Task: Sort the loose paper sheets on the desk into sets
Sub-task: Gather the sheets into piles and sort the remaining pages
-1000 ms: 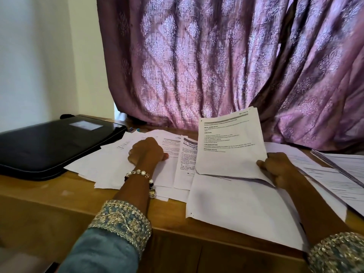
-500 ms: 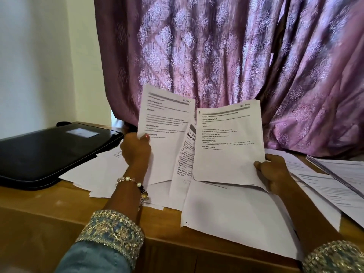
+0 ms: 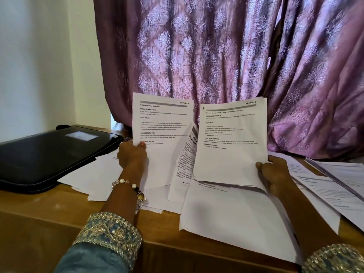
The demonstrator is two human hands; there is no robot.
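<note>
A mauve patterned curtain (image 3: 226, 56) fills the upper centre and right of the frame, with a pale wall (image 3: 39, 56) at the upper left. Below it runs a wooden worktop (image 3: 49, 223), and a shut black case (image 3: 49, 154) lies flat on it at the middle left.

Loose paper sheets (image 3: 226, 219) are spread over the worktop from the centre to the right edge, overlapping one another, most of them printed side up.

The left hand (image 3: 133, 156), a beaded bracelet (image 3: 128, 186) on its wrist, holds up a printed sheet (image 3: 163, 134) marked "Section 3" just left of centre; its grip is closed on the sheet's left edge, thumb on the printed face. The right hand (image 3: 275, 174) holds up a second printed sheet (image 3: 232, 140) just right of centre, its grip closed on the lower right corner; more than one leaf seems to be pinched there, though I cannot tell how many. Both sheets stand nearly upright, side by side, facing the person. Between them a third printed page (image 3: 187, 160) curls up from the pile.
</note>
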